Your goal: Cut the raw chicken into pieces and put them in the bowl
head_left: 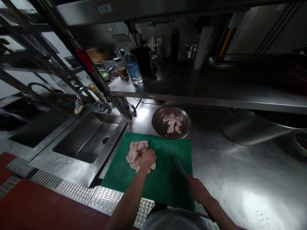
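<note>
Biggest thing here is the steel counter (230, 179), with a steel shelf (192, 86) over its back part and an upper shelf (153, 14) higher still. Off to the right there's a big metal pot (249, 131), and on the left a sink (91, 137) set into the steel.

Green cutting board (165, 185) sits in front of the person, right of the sink. Just beyond its far edge is a round metal bowl (158, 123) with several pieces of raw meat in it. The main meat pile (135, 155) is on the left half of the board.

Knife (179, 166) is in the right hand (198, 190), fingers wrapped round the handle, blade angled over the right side of the board. Left hand (148, 157) is on the right side of the pile, fingers down and bent; can't tell if they've got hold of a piece.

For label nerds: the clear bottle (132, 68) on the shelf has a blue label, but the print's too blurry to read. Jar (121, 68) next to it, white lid. Smallest are the pale stickers, one on the upper shelf (105, 8) and a tiny one on the lower shelf's front edge (151, 96). Dark marks on both, not legible to me.
</note>
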The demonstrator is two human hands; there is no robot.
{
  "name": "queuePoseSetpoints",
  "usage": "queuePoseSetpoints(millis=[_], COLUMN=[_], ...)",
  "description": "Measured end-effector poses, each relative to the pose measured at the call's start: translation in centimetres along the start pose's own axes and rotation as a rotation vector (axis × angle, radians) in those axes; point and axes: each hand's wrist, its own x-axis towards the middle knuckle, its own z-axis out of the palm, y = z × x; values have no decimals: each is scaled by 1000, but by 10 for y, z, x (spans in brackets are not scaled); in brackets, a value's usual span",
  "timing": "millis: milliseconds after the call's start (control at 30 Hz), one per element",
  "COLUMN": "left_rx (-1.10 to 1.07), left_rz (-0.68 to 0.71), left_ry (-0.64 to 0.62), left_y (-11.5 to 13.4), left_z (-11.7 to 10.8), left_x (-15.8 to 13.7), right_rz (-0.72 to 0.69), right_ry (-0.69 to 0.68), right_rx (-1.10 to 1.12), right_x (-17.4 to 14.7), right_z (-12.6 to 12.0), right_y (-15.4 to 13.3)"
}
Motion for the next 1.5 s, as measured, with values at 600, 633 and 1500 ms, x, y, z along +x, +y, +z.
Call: queuePoseSetpoints(millis=[600, 633, 1500], left_rx=[-206, -206, -278], left_rz=[273, 308, 504], left_ry=[306, 309, 280], left_y=[29, 31, 25], left_z=[61, 65, 84], left_x=[-43, -45, -28], right_rz=[8, 4, -19], right_ry=[-17, -15, 1], right_rx=[-144, -163, -419], right_x=[8, 12, 41], right_z=[-20, -20, -41], right_y=[-15, -16, -50])
